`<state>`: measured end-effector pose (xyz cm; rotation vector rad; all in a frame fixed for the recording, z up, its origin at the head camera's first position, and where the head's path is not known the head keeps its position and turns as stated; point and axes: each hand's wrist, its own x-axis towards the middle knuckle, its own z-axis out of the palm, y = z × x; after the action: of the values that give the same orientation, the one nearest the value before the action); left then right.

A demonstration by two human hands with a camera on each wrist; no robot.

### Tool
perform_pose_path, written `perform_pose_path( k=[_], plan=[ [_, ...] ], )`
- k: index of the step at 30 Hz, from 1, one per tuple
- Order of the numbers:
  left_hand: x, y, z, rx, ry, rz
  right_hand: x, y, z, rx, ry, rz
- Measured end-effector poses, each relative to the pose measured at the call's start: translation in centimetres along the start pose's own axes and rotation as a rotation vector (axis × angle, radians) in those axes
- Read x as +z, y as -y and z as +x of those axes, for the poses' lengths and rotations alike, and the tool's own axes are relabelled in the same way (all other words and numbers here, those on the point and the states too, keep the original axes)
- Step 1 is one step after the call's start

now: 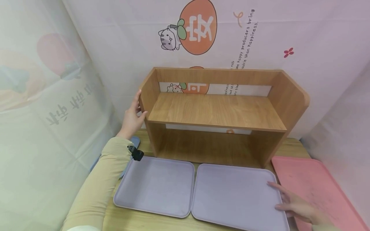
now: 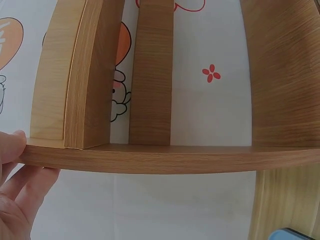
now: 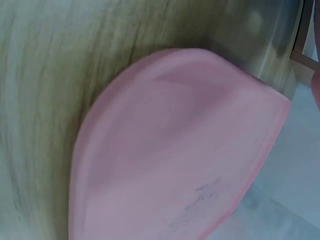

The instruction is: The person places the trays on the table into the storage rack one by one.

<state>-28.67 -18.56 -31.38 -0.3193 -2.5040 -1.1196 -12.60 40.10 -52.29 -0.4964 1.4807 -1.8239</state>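
Observation:
A two-tier wooden desk shelf (image 1: 214,110) stands against the back cloth. My left hand (image 1: 131,120) grips the edge of its left side panel; in the left wrist view the thumb lies on one face of the panel (image 2: 165,160) and the fingers on the other. Lower right, my right hand (image 1: 299,207) is over the right edge of a lilac tray (image 1: 231,195), fingers loosely stretched and blurred, holding nothing. The right wrist view has a pink tray (image 3: 165,125) below the wrist, with only a sliver of hand at the right edge.
Another lilac tray (image 1: 159,186) lies left of the first, both in front of the shelf. A pink tray (image 1: 309,183) lies at the right. Partly behind the left arm is a blue tray (image 1: 135,140). Printed cloth (image 1: 124,41) encloses the wooden table.

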Motion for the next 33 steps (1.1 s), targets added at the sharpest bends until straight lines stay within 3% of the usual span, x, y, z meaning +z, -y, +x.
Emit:
perform_pose_path(
  k=[14, 18, 23, 27, 33],
  plan=[
    [-0.1, 0.4, 0.1, 0.016, 0.008, -0.003, 0.2, 0.4, -0.1, -0.084, 0.014, 0.062],
    [-0.2, 0.4, 0.1, 0.022, 0.013, 0.000, 0.3, 0.7, -0.1, -0.135, 0.058, 0.126],
    [-0.3, 0.4, 0.0, 0.035, 0.007, 0.007, 0.6, 1.1, 0.0, -0.245, 0.045, 0.143],
    [-0.3, 0.4, 0.1, 0.041, 0.001, 0.010, 1.3, 2.0, 0.7, -0.318, 0.021, 0.144],
    [-0.2, 0.4, 0.2, 0.026, 0.004, 0.001, 2.1, 3.4, 2.1, -0.318, 0.050, 0.182]
  ],
)
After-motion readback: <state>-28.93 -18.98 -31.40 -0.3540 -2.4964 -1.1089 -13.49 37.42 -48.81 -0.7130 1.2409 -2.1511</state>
